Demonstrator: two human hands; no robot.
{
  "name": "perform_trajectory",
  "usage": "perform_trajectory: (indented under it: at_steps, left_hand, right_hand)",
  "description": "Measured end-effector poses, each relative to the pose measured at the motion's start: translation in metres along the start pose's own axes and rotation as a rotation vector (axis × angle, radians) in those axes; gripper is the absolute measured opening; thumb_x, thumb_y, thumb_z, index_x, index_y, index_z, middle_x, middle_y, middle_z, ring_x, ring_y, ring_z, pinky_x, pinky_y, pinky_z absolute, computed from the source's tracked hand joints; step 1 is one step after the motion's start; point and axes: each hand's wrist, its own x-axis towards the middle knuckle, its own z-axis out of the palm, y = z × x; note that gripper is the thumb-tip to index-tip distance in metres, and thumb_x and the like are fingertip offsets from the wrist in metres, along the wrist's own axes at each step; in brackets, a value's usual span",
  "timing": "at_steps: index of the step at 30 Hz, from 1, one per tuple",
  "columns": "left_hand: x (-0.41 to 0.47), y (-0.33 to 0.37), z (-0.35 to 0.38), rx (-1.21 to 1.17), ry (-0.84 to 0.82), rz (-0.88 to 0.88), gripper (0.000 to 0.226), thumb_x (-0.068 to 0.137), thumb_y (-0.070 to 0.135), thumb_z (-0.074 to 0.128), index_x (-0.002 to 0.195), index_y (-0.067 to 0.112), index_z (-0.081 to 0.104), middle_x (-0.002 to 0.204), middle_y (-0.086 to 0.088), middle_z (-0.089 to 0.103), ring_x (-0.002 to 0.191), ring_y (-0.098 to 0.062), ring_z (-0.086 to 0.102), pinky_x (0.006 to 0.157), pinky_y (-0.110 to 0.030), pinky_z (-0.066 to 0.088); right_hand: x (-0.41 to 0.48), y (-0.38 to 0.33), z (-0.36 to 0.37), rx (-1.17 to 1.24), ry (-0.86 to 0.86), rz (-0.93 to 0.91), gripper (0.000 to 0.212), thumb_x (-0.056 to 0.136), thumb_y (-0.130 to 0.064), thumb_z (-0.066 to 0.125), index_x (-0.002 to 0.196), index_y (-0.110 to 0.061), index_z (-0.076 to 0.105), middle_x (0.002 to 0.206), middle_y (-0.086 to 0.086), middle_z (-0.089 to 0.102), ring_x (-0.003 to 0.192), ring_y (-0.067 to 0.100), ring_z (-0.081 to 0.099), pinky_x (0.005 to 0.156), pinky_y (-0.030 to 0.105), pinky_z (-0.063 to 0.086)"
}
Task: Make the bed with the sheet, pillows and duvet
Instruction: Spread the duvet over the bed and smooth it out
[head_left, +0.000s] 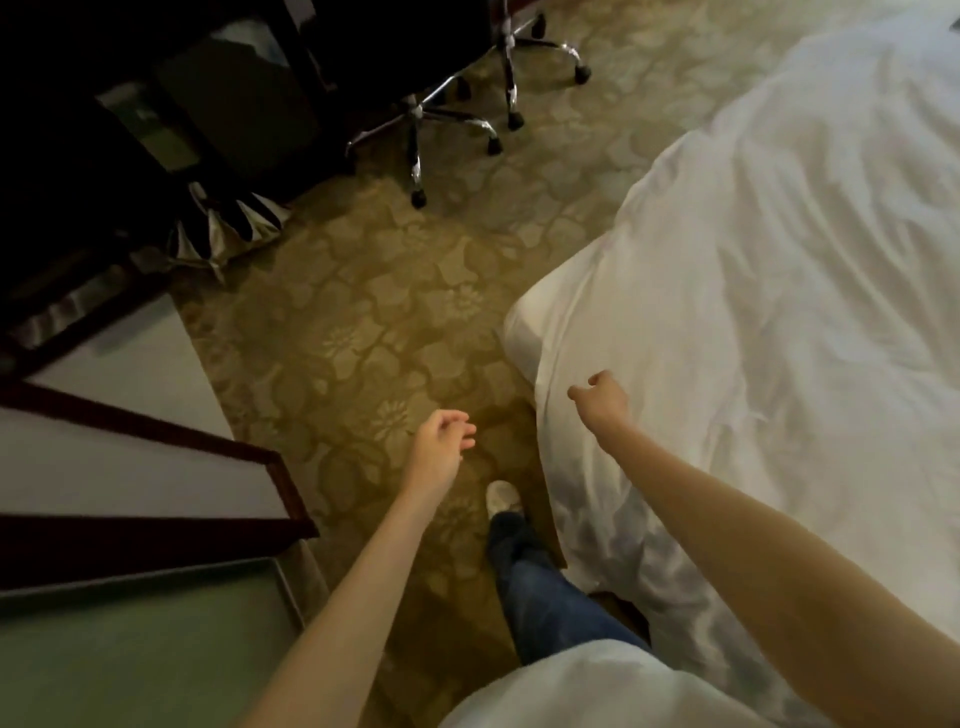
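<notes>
A white sheet (753, 312) lies rumpled over the bed on the right and hangs down its near side. The bare mattress corner (519, 332) shows past the sheet's edge. My right hand (602, 400) is over the sheet close to that edge, fingers curled. Whether it pinches the fabric is unclear. My left hand (441, 441) hovers above the carpet to the left of the bed, fingers loosely bent and holding nothing. No pillows are in view.
A patterned carpet aisle (363, 312) runs between the bed and dark wooden furniture (130, 493) on the left. Two wheeled chair bases (431, 124) stand at the far end. My leg and white shoe (503, 496) are in the aisle beside the bed.
</notes>
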Motion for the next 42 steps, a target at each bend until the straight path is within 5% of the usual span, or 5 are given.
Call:
perform_trajectory:
  at_steps: [9,15,31,37,42]
  left_hand:
    - [0.162,0.066,-0.03,0.093,-0.137,-0.077,0.017,0.099,0.018,0.043,0.102,0.021,0.059,0.101,0.003,0.067,0.092,-0.012,0.063,0.08,-0.029,0.05]
    - [0.247,0.092,-0.035,0.129,-0.268,-0.091,0.017,0.1,0.015,0.043,0.102,0.016,0.06,0.097,0.0,0.067,0.087,-0.012,0.064,0.075,-0.025,0.049]
    - [0.289,0.231,0.064,0.73,-1.296,0.285,0.094,0.08,0.046,0.072,0.151,0.024,0.016,0.148,0.006,0.033,0.135,-0.011,0.032,0.111,-0.034,0.033]
    - [0.303,0.316,0.125,0.43,-0.882,0.714,0.024,0.099,0.017,0.047,0.08,0.009,0.059,0.066,0.008,0.053,0.056,0.002,0.046,0.053,-0.015,0.035]
    - [0.361,0.322,0.152,0.667,-0.706,0.471,0.018,0.1,0.018,0.045,0.096,0.018,0.063,0.088,0.0,0.064,0.08,-0.016,0.059,0.067,-0.028,0.046]
  right_hand:
    - [0.137,-0.045,0.065,-0.387,0.038,0.482,0.112,0.078,-0.061,0.063,0.148,0.004,0.002,0.154,0.025,0.008,0.141,0.043,0.012,0.108,0.057,0.024]
    - [0.172,-0.055,0.082,-0.455,0.202,0.525,0.052,0.093,-0.018,0.052,0.136,0.006,0.035,0.139,0.026,0.039,0.124,0.04,0.043,0.099,0.045,0.041]
    - [0.102,-0.243,-0.087,1.138,0.835,0.071,0.027,0.042,0.017,0.037,0.043,-0.007,0.046,0.041,-0.001,0.04,0.039,0.013,0.039,0.042,0.014,0.026]
    - [0.148,-0.314,-0.171,1.383,0.802,-0.21,0.034,0.054,0.023,0.036,0.054,-0.007,0.05,0.051,0.005,0.043,0.043,0.017,0.042,0.038,0.016,0.028]
    - [0.235,-0.283,-0.155,0.934,0.693,0.035,0.021,0.076,-0.005,0.06,0.097,-0.009,0.058,0.086,0.008,0.061,0.08,0.025,0.062,0.066,0.035,0.053]
